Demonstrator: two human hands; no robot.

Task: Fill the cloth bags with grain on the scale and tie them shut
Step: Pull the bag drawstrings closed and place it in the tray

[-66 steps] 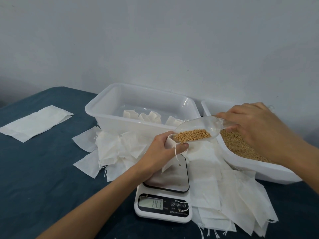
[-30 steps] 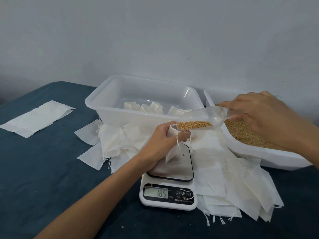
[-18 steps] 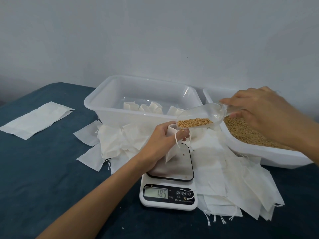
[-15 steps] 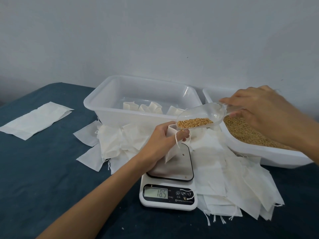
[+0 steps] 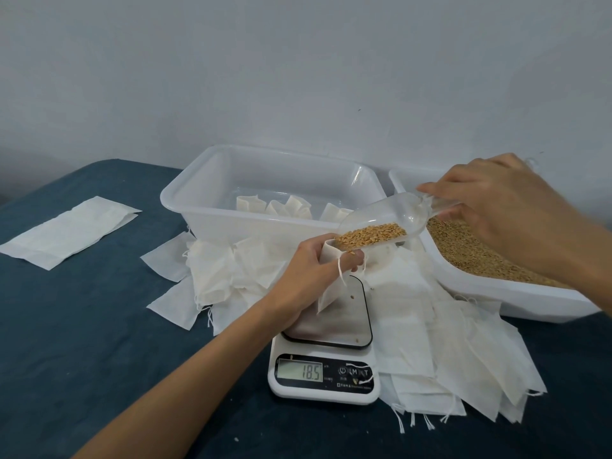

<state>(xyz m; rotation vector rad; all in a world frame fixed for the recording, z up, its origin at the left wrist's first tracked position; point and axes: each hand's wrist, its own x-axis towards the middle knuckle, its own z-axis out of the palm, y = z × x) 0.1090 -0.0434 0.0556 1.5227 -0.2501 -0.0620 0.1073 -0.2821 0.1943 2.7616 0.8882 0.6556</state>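
Observation:
My left hand (image 5: 309, 276) grips a small white cloth bag (image 5: 329, 288) by its open top, standing it on the steel pan of the white scale (image 5: 323, 379), whose display reads 18.5. My right hand (image 5: 496, 210) holds a clear plastic scoop (image 5: 381, 223) by the handle. The scoop is part full of golden grain and tilts down, its lip at the bag's mouth. A few loose grains lie on the scale pan.
A white tub (image 5: 516, 299) of grain sits at the right. Behind the scale, a clear tub (image 5: 198, 207) holds several filled bags. Empty cloth bags (image 5: 430, 326) lie heaped around the scale. A flat white stack (image 5: 66, 230) lies far left on the blue cloth.
The scale reading rose from 14.1 to 18.5, then held. The scoop has tipped a little steeper toward the bag. My left hand has stayed on the bag.

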